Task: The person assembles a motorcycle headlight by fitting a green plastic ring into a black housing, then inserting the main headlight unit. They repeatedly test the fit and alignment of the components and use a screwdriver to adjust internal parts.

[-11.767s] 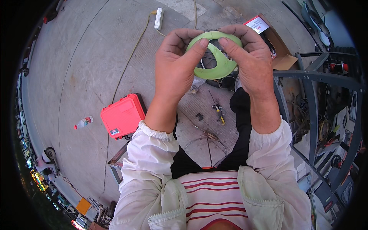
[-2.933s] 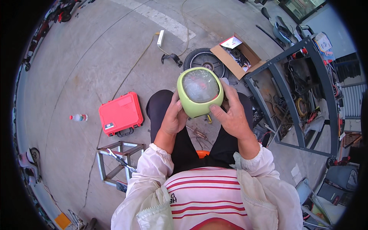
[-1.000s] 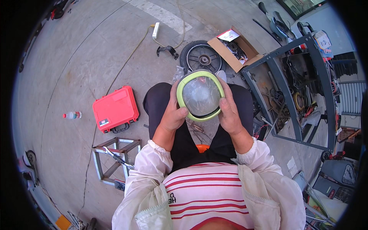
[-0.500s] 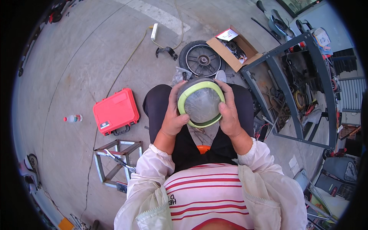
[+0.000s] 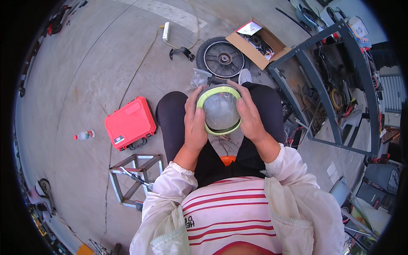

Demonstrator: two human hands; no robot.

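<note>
Between my knees I hold a round headlight [image 5: 221, 111] with a lime-green rim and a cloudy, scratched lens, its lens turned up toward me. My left hand [image 5: 195, 125] presses its left side, the thumb lying along the rim. On the opposite side my right hand [image 5: 251, 117] grips it, with its thumb by the upper right of the rim. Both sets of fingers reach round the dark housing, partly hidden behind it. Just beyond lie a clear plastic bag [image 5: 199, 79] and a spoked black wheel [image 5: 224, 58].
An open cardboard box [image 5: 248, 53] of parts stands beside the wheel. To the right is a dark metal rack [image 5: 361, 76]. On the left are a red case [image 5: 129, 123], a bottle [image 5: 85, 135] and a metal frame [image 5: 114, 187] with a wrench [image 5: 131, 175] on it.
Both thumbs have shifted from the lower rim up along the headlight's sides. The headlight has tilted a little and looks smaller, as if lowered.
</note>
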